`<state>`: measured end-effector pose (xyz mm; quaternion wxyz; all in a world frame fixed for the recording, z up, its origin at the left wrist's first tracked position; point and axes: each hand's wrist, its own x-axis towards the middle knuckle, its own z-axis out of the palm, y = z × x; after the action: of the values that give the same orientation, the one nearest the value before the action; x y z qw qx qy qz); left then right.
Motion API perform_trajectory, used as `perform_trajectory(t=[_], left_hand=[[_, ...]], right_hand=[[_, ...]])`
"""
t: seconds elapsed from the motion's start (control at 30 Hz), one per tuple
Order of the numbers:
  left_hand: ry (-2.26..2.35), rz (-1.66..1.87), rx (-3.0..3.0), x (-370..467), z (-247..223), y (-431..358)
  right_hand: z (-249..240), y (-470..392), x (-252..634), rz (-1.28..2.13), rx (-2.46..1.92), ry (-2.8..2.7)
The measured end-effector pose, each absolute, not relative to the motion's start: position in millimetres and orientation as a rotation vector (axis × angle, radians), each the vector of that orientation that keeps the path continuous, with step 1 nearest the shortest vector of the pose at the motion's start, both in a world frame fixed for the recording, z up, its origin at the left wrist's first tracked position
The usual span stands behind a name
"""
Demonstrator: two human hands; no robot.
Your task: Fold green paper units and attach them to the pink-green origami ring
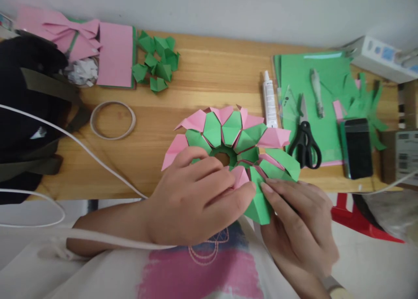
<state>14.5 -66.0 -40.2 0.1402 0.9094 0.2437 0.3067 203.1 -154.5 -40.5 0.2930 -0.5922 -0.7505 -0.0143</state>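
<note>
A ring of folded green and pink paper pieces [213,130] is held at the front edge of the wooden table, with a round hole in its middle. My left hand [199,194] lies over the ring's lower left part, its fingers closed on the paper near a pink fold. At the lower right, my right hand [298,220] grips the ring beside a green flap [259,207], fingertips pressed on the paper. The palms and the ring's underside are hidden.
Behind lie folded green pieces [158,62], pink sheets [116,55], a tape ring [112,119] and a glue tube [270,101]. Scissors [305,144], a green mat of sheets [294,72] and a phone [357,149] are right. A white cable [81,145] crosses the left.
</note>
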Motion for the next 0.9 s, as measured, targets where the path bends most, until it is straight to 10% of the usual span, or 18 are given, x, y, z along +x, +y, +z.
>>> perform_trajectory(t=[0.9], left_hand=[[0.797,0.806,2.54,13.0,-40.6,-66.3]], right_hand=[[-44.4,-154.9,202.7,-0.062,-1.583,-1.958]])
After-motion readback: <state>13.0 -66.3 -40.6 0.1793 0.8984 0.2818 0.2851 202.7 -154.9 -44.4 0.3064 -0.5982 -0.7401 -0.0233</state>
